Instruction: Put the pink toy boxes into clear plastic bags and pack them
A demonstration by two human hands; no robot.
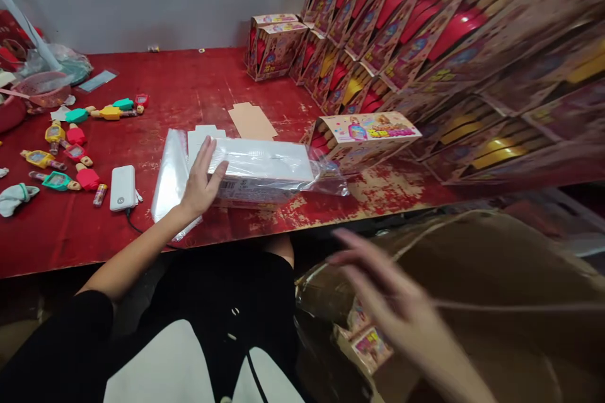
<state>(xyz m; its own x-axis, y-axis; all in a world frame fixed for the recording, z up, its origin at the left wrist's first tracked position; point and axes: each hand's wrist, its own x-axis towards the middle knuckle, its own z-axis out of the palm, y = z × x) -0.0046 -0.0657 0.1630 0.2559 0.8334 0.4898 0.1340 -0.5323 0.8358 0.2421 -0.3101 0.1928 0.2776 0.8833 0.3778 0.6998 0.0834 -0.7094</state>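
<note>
My left hand [204, 179] rests against the left end of a white-faced box [265, 160], its fingers stretched out and its thumb apart. The box lies near the table's front edge, inside a clear plastic bag [328, 177] whose loose end sticks out to the right. Below the table edge, my right hand [385, 280] is blurred by motion, with its fingers extended and nothing visible in them. It is above a large open carton [472, 252], where a small printed box [371, 347] shows inside. Flat clear bags [169, 176] lie beside my left hand.
Printed boxes [401, 19] with red and yellow contents are stacked at the right. One printed box [371, 129] stands behind the bagged box. A brown card [253, 121], a white power bank [123, 187] and several colourful toy pieces [57, 181] lie on the red table [189, 88].
</note>
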